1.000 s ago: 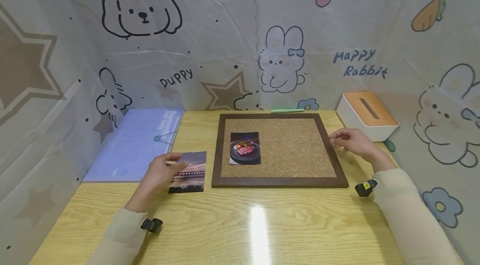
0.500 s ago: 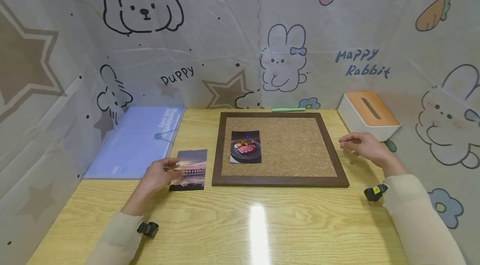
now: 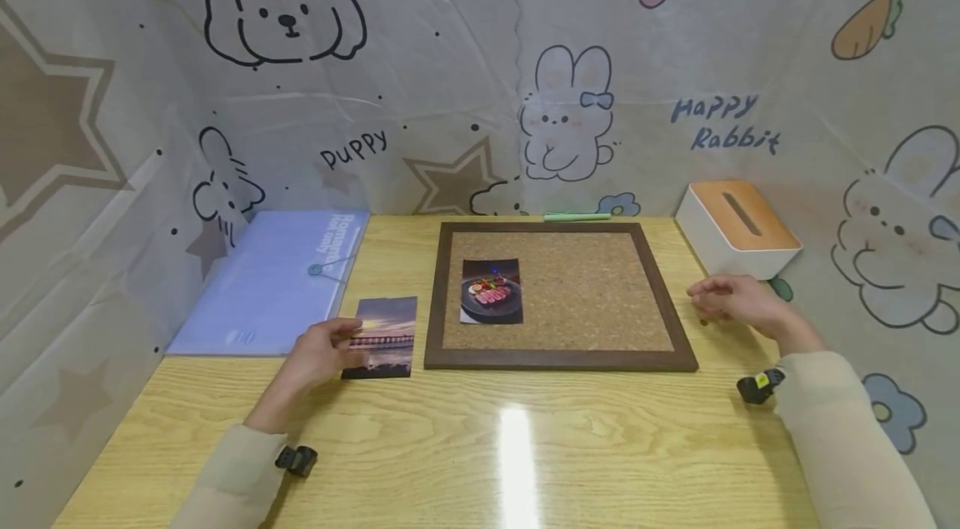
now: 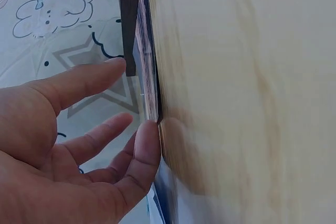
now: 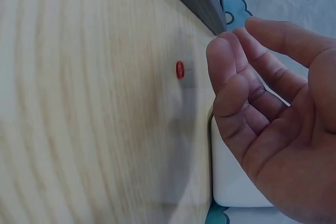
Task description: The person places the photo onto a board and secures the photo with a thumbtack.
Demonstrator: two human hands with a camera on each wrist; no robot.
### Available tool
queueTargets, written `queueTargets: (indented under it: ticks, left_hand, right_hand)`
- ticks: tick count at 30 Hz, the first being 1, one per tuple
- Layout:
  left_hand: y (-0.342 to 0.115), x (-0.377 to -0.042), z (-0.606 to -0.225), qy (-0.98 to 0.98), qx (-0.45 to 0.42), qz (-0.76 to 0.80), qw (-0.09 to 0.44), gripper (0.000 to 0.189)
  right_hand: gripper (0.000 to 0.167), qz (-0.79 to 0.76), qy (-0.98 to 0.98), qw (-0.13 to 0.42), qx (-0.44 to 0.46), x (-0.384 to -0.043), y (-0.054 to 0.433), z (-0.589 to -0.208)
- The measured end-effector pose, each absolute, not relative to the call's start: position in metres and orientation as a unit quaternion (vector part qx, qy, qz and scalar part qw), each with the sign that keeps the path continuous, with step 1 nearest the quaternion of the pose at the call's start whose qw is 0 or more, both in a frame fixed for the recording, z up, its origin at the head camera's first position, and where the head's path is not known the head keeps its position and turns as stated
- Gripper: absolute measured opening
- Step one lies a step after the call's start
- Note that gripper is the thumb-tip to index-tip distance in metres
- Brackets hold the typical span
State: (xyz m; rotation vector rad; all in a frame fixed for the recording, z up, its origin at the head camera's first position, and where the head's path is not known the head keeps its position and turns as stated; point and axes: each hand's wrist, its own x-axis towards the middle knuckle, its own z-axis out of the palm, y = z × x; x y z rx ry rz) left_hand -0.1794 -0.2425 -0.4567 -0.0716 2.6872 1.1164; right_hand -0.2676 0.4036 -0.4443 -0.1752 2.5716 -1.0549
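My left hand lies over the left side of a sunset photo on the table. In the left wrist view its fingers are loosely bent, with one fingertip right at the photo's edge and the thumb held apart. To the right, a brown-framed corkboard bears a photo of a plate of sliced meat. My right hand hovers beside the board's right frame, its fingers loosely curled around nothing. A small red thing with a shiny rim lies on the wood near those fingertips.
A translucent blue document folder lies at the left. Behind the board is a slim green pen-like stick. A white tissue box with a wooden lid stands at the back right, near the right hand. Patterned cloth walls surround the table.
My right hand has drawn away from the board's frame, rightward and slightly nearer to me. The sunset photo has shifted slightly right under my left hand.
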Motion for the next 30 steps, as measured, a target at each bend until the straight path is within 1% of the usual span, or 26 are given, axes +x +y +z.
queueTargets:
  ticks: [5,11,19,23,30]
  left_hand:
    - [-0.242,-0.179,-0.457,0.924,-0.021,0.367,0.104,0.062]
    - [-0.239,-0.180,-0.457,0.930,-0.010,0.350,0.109,0.063]
    - [-0.235,-0.180,-0.459,0.951,0.005,0.297,0.087,0.064]
    - [-0.236,-0.180,-0.459,0.949,-0.001,0.302,0.094,0.062]
    - [-0.242,-0.182,-0.456,0.934,-0.012,0.339,0.114,0.052]
  right_hand:
    - [0.047,-0.375,0.907,0.183,-0.050,-0.267,0.407,-0.446]
    - [0.046,-0.384,0.900,0.203,-0.039,-0.265,0.408,-0.447]
    - [0.046,-0.396,0.892,0.214,-0.036,-0.264,0.409,-0.448]
    - [0.044,-0.409,0.885,0.218,-0.031,-0.264,0.412,-0.449]
    - [0.040,-0.402,0.891,0.211,-0.020,-0.264,0.418,-0.453]
